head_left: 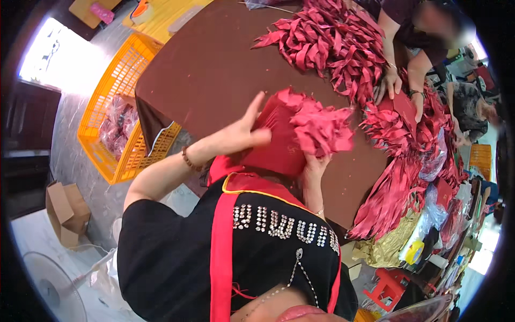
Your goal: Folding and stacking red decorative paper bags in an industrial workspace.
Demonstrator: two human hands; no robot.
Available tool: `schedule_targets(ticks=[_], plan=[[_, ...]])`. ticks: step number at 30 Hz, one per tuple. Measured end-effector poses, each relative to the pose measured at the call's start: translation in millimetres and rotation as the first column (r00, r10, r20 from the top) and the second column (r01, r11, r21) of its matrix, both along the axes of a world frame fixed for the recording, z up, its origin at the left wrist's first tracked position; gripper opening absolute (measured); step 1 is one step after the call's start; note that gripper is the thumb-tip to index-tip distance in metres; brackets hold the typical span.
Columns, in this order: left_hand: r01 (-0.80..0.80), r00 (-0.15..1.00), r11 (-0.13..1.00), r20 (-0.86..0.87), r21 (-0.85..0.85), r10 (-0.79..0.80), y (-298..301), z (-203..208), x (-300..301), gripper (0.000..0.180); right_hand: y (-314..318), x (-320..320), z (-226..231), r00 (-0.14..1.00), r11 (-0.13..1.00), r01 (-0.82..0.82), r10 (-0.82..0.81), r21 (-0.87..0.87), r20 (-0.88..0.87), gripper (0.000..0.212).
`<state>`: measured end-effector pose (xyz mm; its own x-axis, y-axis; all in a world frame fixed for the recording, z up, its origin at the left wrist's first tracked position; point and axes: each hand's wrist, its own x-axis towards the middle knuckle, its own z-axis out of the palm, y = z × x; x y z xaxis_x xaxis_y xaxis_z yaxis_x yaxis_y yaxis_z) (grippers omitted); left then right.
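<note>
In front of my chest, over the near edge of the brown table (209, 70), is a stack of red cards (276, 142) with a faint gold print. A bunch of crinkled pink-red ribbons (324, 129) spreads from its right side. My right hand (317, 167) grips the stack from below at the ribbon end; most of its fingers are hidden behind the ribbons. At the stack's left edge my left hand (244, 131) has its fingers and thumb stretched apart. Whether its palm touches the cards cannot be made out.
A large heap of red ribbons (332, 48) lies at the far side, with more ribbon bundles (386, 193) along the right. Across the table, a person's hands (394, 86) hold a red card stack (402, 110). A yellow crate (115, 107) with plastic-wrapped bundles stands left; a fan (51, 290) is lower left.
</note>
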<state>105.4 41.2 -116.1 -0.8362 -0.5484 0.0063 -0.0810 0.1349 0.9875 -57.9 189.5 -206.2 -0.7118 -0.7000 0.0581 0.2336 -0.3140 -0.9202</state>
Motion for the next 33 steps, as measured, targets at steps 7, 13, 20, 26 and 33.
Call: schedule_targets(ticks=[7, 13, 20, 26, 33], plan=[[0.176, 0.983, 0.932, 0.014, -0.317, -0.181, -19.7, 2.7, -27.4, 0.134, 22.3, -76.7, -53.7, 0.918, 0.930, -0.163, 0.265, 0.330, -0.294, 0.088], [0.334, 0.932, 0.909, -0.055, -0.249, -0.358, -38.0, -40.4, -43.1, 0.132, 4.9, -72.7, 13.6, 0.842, 0.843, -0.537, 0.538, -0.043, 0.038, 0.053], [0.305, 0.915, 0.873, -0.137, -0.381, -0.380, -35.8, -56.1, -53.2, 0.132, 28.5, -102.5, -86.6, 0.799, 0.828, -0.561, 0.546, -0.016, 0.251, 0.049], [0.248, 0.920, 0.911, -0.214, -0.330, -0.328, -30.4, -47.2, -42.7, 0.136, 1.3, -60.8, 13.1, 0.923, 0.922, -0.385, 0.385, 0.040, -0.006, 0.050], [0.041, 0.962, 0.734, -0.172, -0.678, -0.212, -35.0, -45.8, -44.3, 0.102, 15.3, -87.8, -38.9, 0.888, 0.882, -0.457, 0.460, 0.114, 0.000, 0.062]])
